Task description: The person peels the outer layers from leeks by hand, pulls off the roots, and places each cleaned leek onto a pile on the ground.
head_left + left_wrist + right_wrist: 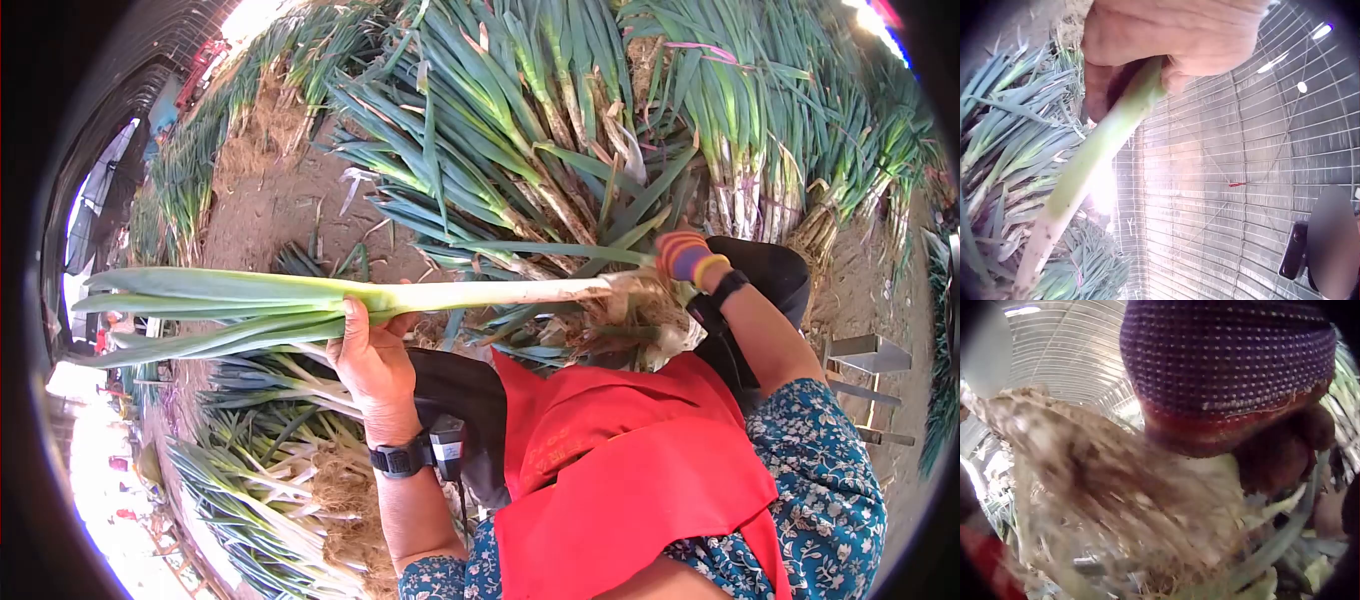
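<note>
The left hand [378,370] grasped the leek [480,294] above the red apron [630,450]. The gloved right hand [692,260] was near the roots [645,298], on the right; its grip I could not tell. Far, other leeks [500,150] lay on the ground [265,225].

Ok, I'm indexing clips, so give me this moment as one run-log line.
left hand: grips leek where leaves begin | right hand: gloved, at root end, grip unclear | other leeks: on ground

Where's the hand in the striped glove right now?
In the head view, the gloved right hand is right of centre, beside the root end of the leek the left hand holds.
</note>
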A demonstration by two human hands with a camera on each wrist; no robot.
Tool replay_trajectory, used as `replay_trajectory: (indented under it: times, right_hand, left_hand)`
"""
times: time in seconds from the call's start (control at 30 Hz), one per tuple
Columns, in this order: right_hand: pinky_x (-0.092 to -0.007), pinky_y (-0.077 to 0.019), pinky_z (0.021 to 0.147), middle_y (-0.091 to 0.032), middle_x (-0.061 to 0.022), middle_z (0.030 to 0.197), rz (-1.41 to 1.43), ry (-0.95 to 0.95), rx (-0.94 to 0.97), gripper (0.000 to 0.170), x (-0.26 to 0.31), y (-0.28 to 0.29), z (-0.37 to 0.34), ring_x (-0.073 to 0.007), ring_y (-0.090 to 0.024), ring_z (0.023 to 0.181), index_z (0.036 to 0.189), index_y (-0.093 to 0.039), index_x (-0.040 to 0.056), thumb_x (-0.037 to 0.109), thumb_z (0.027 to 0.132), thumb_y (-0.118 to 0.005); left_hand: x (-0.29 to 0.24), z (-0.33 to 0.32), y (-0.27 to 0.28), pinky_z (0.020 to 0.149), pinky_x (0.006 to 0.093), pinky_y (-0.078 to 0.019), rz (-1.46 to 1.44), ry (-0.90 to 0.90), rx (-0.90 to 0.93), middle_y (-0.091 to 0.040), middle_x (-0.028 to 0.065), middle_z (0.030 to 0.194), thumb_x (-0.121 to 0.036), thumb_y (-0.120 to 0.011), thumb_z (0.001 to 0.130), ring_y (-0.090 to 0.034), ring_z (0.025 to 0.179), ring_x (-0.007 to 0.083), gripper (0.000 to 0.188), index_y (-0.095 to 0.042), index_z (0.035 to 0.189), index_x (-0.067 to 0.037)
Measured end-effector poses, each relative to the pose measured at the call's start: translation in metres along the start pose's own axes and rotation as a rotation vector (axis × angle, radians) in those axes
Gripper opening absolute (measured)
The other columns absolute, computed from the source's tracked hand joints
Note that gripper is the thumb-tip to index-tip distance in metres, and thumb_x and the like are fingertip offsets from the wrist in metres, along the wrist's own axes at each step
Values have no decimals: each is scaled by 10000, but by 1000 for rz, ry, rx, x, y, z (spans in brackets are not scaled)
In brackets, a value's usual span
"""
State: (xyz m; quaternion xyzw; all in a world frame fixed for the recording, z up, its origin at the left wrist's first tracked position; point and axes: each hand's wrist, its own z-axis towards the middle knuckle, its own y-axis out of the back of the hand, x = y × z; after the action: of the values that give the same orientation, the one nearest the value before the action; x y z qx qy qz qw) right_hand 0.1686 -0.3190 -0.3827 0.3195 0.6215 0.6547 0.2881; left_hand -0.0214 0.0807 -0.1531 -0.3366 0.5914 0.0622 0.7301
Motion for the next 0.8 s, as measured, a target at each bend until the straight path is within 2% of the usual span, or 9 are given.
replay_trajectory:
  times: [0.17, 0.27, 0.4, 0.47, 0.5, 0.57, 0.6, 0.67, 0.8]
  right_hand:
    - [-422, -487, 561, -607, -178, 670, -32, -314, 387, 301, -21, -9, -63, -309, -612, 612, 626, -652, 70, 358, 710, -638]
    - [-406, -489, 613, -642, -173, 766, -75, -199, 484, 374, -42, -35, -75, -302, -622, 692, 766, -674, 34, 402, 705, -702]
    - [-343, -484, 800, -649, -112, 994, 1039, 157, 0, 521, 85, 115, -19, -222, -623, 915, 1223, -516, 11, 289, 810, -667]
    - [-324, -490, 744, -660, -78, 932, 1238, 343, 127, 490, 123, 136, -16, -182, -618, 862, 1203, -544, 13, 241, 795, -691]
    - [-291, -475, 753, -662, -72, 955, 1173, 188, 534, 502, 137, 162, -15, -154, -615, 854, 1221, -529, 1, 234, 806, -687]
    - [-241, -460, 665, -636, -41, 834, 1312, 53, 664, 386, 162, 162, -14, -89, -575, 746, 1151, -564, -4, 186, 827, -655]
    - [-241, -460, 665, -636, -41, 834, 1314, 69, 675, 386, 174, 161, -8, -89, -575, 746, 1151, -564, -4, 186, 827, -655]
    - [-207, -426, 600, -593, -11, 767, 1623, 156, 631, 277, 194, 164, 2, -55, -514, 673, 1051, -596, -1, 182, 846, -635]
    - [-239, -432, 585, -561, 10, 739, 1505, 213, 568, 242, 191, 171, 11, -97, -529, 659, 973, -610, 26, 222, 834, -637]
  left_hand:
    - [23, 0, 11, 742, 435, -530, 22, 89, -110, -620, 130, 948, -281, -582, 900, -631, 866, 320, 326, -539, 1074, -9]
    - [21, 6, 20, 761, 437, -523, 37, 79, -105, -615, 134, 972, -307, -574, 903, -620, 899, 307, 350, -533, 1087, -12]
    - [8, 23, 34, 782, 415, -508, -36, 115, -110, -603, 133, 975, -324, -578, 899, -609, 891, 296, 373, -520, 1113, -25]
    - [4, 28, 33, 790, 409, -497, -99, 127, -153, -603, 129, 914, -338, -557, 909, -599, 887, 285, 351, -526, 1075, -30]
    - [4, 31, 35, 790, 409, -497, -96, 117, -155, -603, 129, 914, -338, -557, 909, -599, 887, 285, 351, -526, 1075, -30]
    - [5, 36, 41, 873, 413, -452, -199, 131, -5, -579, 142, 918, -356, -528, 921, -551, 941, 280, 360, -508, 1045, -19]
    - [9, 39, 38, 870, 410, -439, -252, 177, 162, -570, 146, 878, -355, -511, 928, -545, 883, 268, 326, -503, 959, -30]
    - [12, 39, 17, 784, 380, -427, -353, 264, 138, -518, 115, 779, -304, -522, 928, -502, 760, 231, 277, -501, 865, -36]
    - [24, 59, 35, 697, 359, -414, -420, 338, 22, -474, 97, 706, -245, -545, 919, -465, 660, 210, 243, -481, 805, -39]
